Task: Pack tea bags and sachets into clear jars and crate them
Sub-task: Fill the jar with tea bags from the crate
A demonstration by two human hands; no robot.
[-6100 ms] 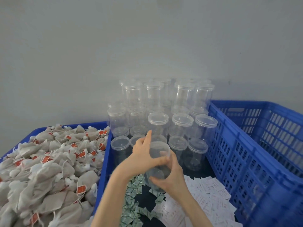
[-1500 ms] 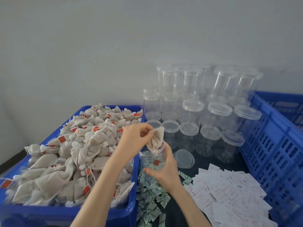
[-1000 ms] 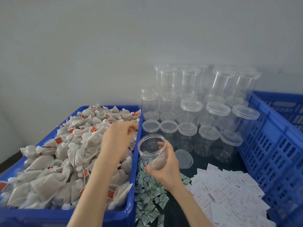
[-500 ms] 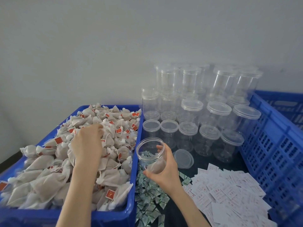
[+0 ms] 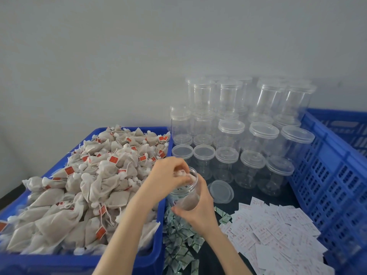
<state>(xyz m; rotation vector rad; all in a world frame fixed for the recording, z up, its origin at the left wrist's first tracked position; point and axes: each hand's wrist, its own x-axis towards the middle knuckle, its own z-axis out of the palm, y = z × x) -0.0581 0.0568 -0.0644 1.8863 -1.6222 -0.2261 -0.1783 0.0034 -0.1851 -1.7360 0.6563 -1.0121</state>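
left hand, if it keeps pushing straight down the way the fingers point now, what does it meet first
The left hand has its fingertips at the open jar's mouth, pressing a tea bag in. Going on, it would likely meet the jar's inside; depth is unclear.

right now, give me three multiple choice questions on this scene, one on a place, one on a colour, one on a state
1. Where does the loose lid lie?
A. on the tea bags
B. on the dark surface right of the held jar
C. in the right-hand crate

2. What colour are the tags on the tea bags?
A. red
B. yellow
C. black

3. What is the state of the jar in the right hand?
A. capped
B. lying on its side
C. open, with the left hand at its mouth

Answers: 1 B, the lid sits flat beside the jar; 2 A, red squares show across the pile; 3 C, the jar has no lid and the fingers hold a tea bag at the rim.
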